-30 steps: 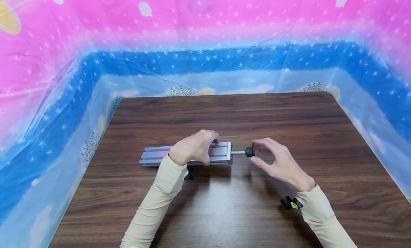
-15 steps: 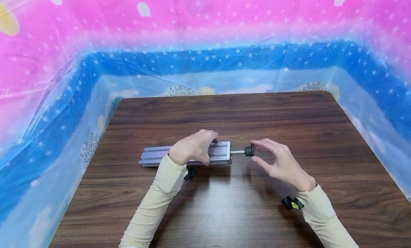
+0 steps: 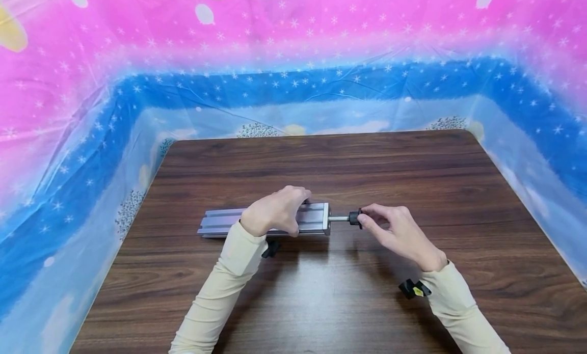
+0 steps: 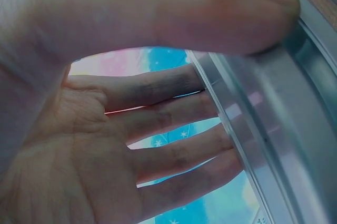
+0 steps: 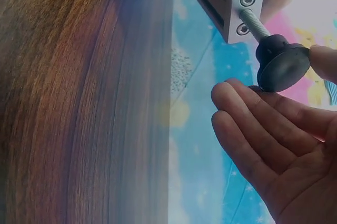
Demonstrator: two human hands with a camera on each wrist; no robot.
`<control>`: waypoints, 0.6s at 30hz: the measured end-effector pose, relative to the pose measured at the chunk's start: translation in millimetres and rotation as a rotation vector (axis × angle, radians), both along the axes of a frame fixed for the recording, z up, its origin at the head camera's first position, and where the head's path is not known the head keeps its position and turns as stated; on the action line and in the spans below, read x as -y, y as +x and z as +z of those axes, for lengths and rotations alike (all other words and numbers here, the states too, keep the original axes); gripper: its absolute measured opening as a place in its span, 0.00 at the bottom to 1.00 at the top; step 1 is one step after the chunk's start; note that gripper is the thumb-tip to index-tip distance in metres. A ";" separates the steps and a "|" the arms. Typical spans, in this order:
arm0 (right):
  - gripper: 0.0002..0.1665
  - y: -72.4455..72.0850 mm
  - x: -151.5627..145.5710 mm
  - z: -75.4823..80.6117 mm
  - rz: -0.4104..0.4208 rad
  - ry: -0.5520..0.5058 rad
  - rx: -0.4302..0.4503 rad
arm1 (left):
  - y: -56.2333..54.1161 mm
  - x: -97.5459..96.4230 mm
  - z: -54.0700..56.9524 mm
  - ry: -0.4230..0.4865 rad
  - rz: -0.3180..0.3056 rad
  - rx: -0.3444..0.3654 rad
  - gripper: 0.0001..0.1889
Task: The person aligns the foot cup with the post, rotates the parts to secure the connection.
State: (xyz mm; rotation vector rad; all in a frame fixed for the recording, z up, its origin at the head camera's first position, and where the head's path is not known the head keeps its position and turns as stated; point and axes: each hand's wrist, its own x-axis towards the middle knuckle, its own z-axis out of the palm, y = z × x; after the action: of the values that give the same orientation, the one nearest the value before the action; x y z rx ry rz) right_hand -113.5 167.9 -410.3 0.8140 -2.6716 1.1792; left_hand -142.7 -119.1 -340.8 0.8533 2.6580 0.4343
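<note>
A silver aluminium profile [image 3: 224, 222] with slots along its length lies across the middle of the table. My left hand [image 3: 276, 211] grips it from above, thumb on the near side and fingers on the far side. Two screws show in the end plate [image 5: 234, 21] in the right wrist view. From that plate a threaded rod [image 5: 255, 25] sticks out to the right, ending in a black levelling foot [image 5: 284, 69]. My right hand [image 3: 405, 236] pinches the rim of this foot between thumb and index finger, the other fingers extended below it in the right wrist view.
The dark wood-grain table [image 3: 321, 165] carries the profile. A pink and blue patterned cloth [image 3: 293, 84] hangs behind it and along both sides. Small black devices sit at the left wrist [image 3: 271, 249] and the right wrist [image 3: 414, 289].
My right thumb and fingers, spread around the levelling foot a second ago, have drawn together onto it, the thumb shifting upward. The left hand and the profile have stayed nearly in place.
</note>
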 end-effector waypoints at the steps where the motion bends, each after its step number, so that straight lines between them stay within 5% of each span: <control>1: 0.16 0.2 -0.3 -0.3 0.003 -0.001 -0.017 | -0.1 0.1 0.1 0.000 -0.001 0.000 0.32; 8: 0.36 2.4 -3.5 -3.1 0.073 -0.046 -0.227 | -0.4 0.7 0.3 0.000 0.000 -0.006 0.34; 18: 0.30 -1.0 -2.2 -4.3 0.080 -0.028 -0.294 | -0.1 1.0 0.4 -0.006 -0.002 -0.010 0.33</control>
State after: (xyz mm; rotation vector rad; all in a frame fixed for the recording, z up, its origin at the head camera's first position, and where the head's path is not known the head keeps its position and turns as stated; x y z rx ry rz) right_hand -114.5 170.1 -414.6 1.0111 -2.4003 1.0201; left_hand -142.8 -120.0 -340.3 0.8583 2.6661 0.4231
